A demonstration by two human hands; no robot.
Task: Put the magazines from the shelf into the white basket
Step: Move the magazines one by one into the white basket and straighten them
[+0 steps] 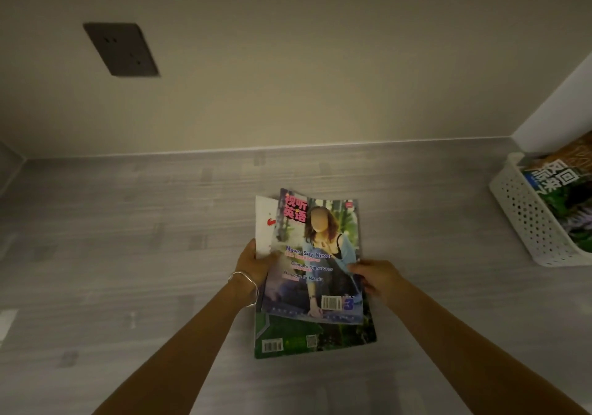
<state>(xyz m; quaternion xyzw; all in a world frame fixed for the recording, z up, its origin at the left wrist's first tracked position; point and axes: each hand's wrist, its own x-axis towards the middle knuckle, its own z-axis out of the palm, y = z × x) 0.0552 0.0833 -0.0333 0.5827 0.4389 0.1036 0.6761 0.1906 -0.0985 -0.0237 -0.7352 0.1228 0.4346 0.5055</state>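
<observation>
two hands are working one magazine stack (315, 289) here: the left hand (254, 264) is curling round its left edge, the right hand (376, 278) is pinching the right edge, thumb on the cover. the top magazine (315, 254), glossy and floppy, is bowing upward; a green-covered magazine (314, 337) is jutting out beneath it and a white one (265, 222) is peeking out behind. they are sitting midway along the grey wood-grain shelf (128, 254), well apart from the white perforated basket (525, 219) at the right, which is already holding other magazines (557, 183). the risk, i'd say: slick covers sliding over each other, the green one slipping free on the carry, or corners catching on the basket rim.
</observation>
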